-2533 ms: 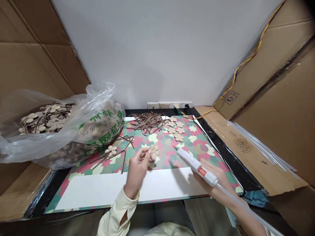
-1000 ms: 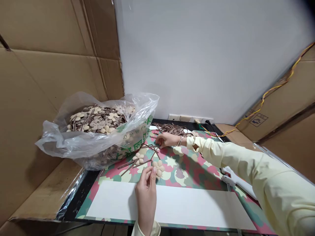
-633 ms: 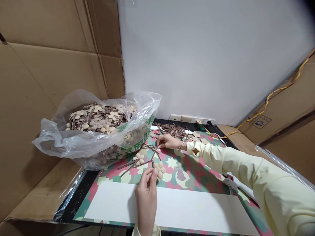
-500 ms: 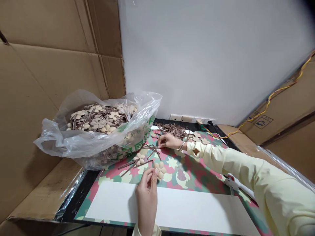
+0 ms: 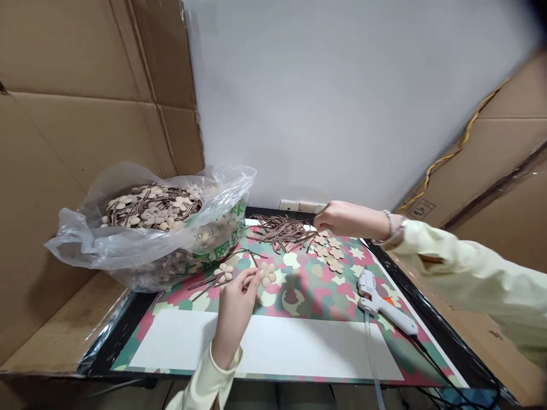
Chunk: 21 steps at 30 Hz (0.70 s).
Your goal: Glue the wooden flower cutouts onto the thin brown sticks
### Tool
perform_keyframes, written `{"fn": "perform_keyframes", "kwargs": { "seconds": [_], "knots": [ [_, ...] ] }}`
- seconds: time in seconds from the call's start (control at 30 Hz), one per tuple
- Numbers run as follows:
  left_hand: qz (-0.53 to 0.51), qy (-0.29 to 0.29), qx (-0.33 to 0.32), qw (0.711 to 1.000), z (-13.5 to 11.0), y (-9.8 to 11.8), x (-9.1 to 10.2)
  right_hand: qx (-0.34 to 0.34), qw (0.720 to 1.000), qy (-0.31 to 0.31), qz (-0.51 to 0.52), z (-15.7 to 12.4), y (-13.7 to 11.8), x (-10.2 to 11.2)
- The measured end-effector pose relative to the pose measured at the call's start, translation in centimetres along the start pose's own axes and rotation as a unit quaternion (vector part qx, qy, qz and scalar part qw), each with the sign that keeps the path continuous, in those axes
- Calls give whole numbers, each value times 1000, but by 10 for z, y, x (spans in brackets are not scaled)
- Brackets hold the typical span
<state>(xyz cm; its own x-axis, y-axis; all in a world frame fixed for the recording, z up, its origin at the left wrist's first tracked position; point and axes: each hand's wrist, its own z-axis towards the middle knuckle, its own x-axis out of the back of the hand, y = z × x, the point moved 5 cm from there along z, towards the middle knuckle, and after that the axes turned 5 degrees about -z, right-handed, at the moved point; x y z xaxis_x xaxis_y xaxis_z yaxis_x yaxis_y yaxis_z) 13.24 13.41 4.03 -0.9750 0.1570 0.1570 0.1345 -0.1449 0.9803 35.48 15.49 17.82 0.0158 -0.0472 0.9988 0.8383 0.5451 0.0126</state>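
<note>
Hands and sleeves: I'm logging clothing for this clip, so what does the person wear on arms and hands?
The left hand and right hand are bare, no gloves. Both arms wear pale yellow long sleeves; the right one shows a small cut-out near the cuff. A silvery bracelet circles the right wrist.

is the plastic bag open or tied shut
Open: the plastic bag has its mouth spread wide, with wooden flowers heaped inside in plain view.
</note>
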Motion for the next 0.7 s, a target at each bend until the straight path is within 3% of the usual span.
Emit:
{"fn": "perform_keyframes", "kwargs": {
  "seconds": [0.13,0.27,0.43,0.57,0.7],
  "knots": [
    [50,-79,-72,993,16,36,-19,95,995,-17,-6,-44,-49,22],
    [73,-143,-104,981,19,48,-47,111,991,-74,-22,-66,-84,4],
    [72,-191,-130,970,10,43,-72,111,989,-92,43,-60,-80,-22],
    [71,-208,-138,966,6,41,-78,46,992,-89,75,-51,-62,-36],
    [57,-215,-145,964,6,37,-82,41,995,-72,63,-46,-62,-46]
  ]
}}
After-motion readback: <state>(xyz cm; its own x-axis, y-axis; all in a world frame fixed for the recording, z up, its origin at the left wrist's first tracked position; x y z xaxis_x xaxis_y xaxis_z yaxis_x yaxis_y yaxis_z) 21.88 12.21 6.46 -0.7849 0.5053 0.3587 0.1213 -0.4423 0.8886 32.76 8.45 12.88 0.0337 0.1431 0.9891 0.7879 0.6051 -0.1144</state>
